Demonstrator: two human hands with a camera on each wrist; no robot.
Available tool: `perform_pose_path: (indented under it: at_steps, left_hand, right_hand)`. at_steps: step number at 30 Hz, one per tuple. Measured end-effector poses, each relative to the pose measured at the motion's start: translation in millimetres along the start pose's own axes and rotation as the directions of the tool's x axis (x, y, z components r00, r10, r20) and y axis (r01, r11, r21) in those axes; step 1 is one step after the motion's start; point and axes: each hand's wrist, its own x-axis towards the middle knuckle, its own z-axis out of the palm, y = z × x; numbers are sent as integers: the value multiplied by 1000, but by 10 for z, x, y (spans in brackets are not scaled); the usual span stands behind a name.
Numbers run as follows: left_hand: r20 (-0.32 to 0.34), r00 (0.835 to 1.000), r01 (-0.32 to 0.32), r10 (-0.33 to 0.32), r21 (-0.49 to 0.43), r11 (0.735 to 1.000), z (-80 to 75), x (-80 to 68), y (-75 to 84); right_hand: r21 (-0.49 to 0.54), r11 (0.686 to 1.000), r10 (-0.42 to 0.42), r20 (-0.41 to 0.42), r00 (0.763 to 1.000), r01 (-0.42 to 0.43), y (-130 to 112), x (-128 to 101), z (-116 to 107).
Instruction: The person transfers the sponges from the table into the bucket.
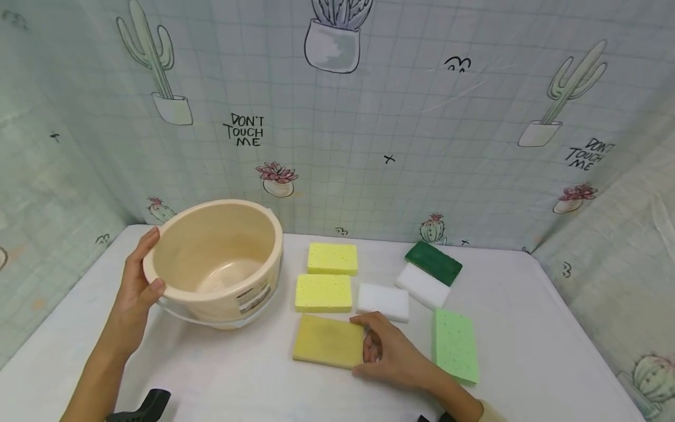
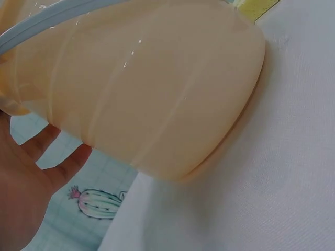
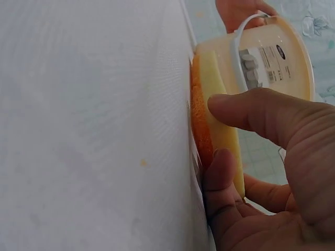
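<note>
My left hand (image 1: 132, 293) grips the rim of a cream plastic bucket (image 1: 263, 266) at the left, with the thumb in front and fingers round the far side. The bucket leans slightly, its mouth toward me; its grey handle (image 2: 68, 14) hangs down. In the left wrist view its base lies against the white table. My right hand (image 1: 395, 354) pinches the right end of a mustard-yellow sponge (image 1: 327, 341) between thumb and fingers. An orange layer (image 3: 201, 115) shows on the sponge's underside in the right wrist view. The sponge lies at the table surface.
Two bright yellow sponges (image 1: 324, 293) lie behind the held one. A white sponge (image 1: 383, 301), another white pad (image 1: 423, 285), a dark green pad (image 1: 433, 262) and a light green sponge (image 1: 454, 346) are to the right. A cactus-print cloth (image 1: 337, 146) hangs behind the table.
</note>
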Motion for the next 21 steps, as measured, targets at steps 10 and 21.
perform_pose_path:
  at_steps: [10, 21]
  left_hand:
    - [0, 999, 32, -32, 4, 999, 4, 6, 19]
    - [-5, 998, 67, -66, 19, 998, -5, 0, 29]
  right_hand:
    - [-18, 1000, -2, -12, 1000, 2, -77, -4, -62]
    - [24, 997, -66, -49, 997, 68, -367, 115, -247]
